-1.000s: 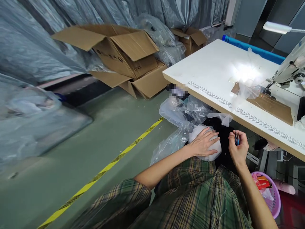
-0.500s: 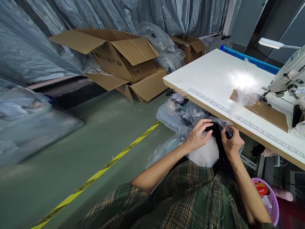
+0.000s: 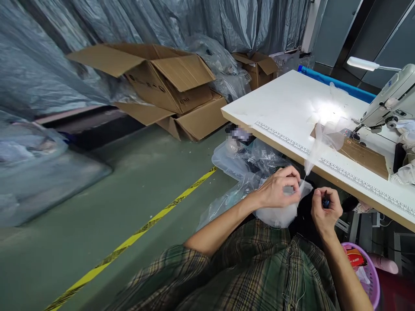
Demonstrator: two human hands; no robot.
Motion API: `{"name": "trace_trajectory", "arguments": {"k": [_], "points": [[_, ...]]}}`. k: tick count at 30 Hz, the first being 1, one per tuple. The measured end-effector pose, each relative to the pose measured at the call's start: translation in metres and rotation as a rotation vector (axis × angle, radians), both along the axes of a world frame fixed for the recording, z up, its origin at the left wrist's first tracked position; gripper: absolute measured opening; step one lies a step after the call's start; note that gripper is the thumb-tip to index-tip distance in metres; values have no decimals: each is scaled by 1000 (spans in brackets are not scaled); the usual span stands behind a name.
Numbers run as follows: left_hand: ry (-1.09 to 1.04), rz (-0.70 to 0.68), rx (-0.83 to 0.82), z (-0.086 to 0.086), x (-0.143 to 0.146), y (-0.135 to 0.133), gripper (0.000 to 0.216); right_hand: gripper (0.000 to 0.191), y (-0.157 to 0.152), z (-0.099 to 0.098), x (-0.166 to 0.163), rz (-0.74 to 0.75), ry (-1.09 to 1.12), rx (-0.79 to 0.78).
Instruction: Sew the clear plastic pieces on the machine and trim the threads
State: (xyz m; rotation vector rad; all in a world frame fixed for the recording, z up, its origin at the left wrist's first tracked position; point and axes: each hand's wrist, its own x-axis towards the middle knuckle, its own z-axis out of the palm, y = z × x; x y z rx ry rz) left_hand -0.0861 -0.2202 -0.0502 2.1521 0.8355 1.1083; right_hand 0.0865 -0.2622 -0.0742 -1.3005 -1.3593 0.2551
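Observation:
My left hand (image 3: 279, 186) pinches a piece of white sheer fabric (image 3: 279, 211) that lies bunched over my lap below the table edge. A thin strip of the same fabric (image 3: 319, 140) runs up from the pinch onto the white sewing table (image 3: 285, 101). My right hand (image 3: 325, 208) is closed around a small blue-handled thread snipper (image 3: 326, 201), a short way right of the fabric. Dark cloth (image 3: 304, 209) lies between the two hands.
A sewing machine (image 3: 387, 103) with a lamp (image 3: 361, 64) stands at the table's right. Clear plastic bags (image 3: 249, 160) lie on the floor beside my knee. Open cardboard boxes (image 3: 162, 82) sit by the plastic-draped wall. A yellow tape line (image 3: 142, 233) crosses the floor. A purple basket (image 3: 365, 263) sits under the table.
My left hand went from lying flat on the white fabric to pinching its upper edge. My right hand met it, then drew back right and down with the snipper.

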Motion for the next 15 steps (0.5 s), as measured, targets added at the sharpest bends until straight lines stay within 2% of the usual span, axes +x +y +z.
{"name": "trace_trajectory", "arguments": {"k": [3,7,10,13,15], "points": [[-33,-190,-97,11,-14,-23,13,21,-20,6,4,153,60,-82],[-206,-315,-341,2,-20,-26,20,35,-27,2,5,373,136,-277],[-393,-342,-606,-11,-17,-18,33,26,-26,-2,1,363,181,-380],[-562,-329,-881,-20,-10,-14,44,24,-26,-1,-2,327,190,-369],[-592,-314,-1025,-22,-6,-13,50,27,-28,1,-2,319,189,-349]]}}
